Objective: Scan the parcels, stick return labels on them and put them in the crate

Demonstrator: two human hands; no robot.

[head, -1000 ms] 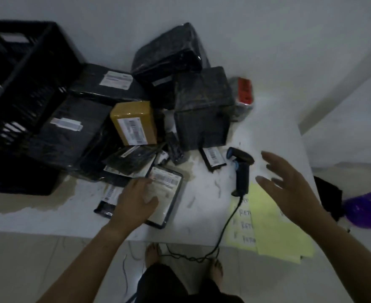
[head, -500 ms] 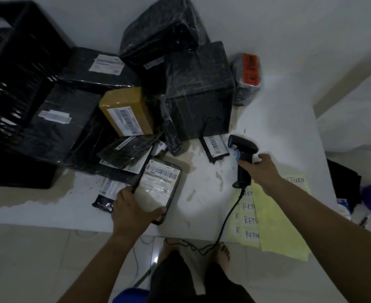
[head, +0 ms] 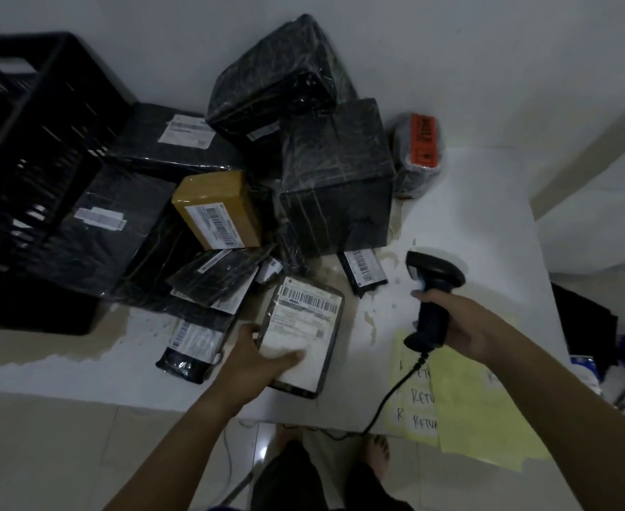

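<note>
Left hand (head: 263,357) grips flat black parcel w/ white label (head: 305,326) at white counter (head: 469,223) near edge; right hand (head: 467,326) wraps black handheld scanner (head: 432,285) just right. Risk: beam reads neighbouring barcodes, cord (head: 388,400) drags yellow return-label sheets (head: 488,418) off.

The crate (head: 27,160) is cut off by the left edge, the print on the flat parcel (head: 303,326) is too blurred to read, the left hand (head: 255,359) has its fingers partly hidden beneath that parcel, and the upper yellow sheet (head: 488,411) covers part of the lettering on the label sheet (head: 414,400) below.
</note>
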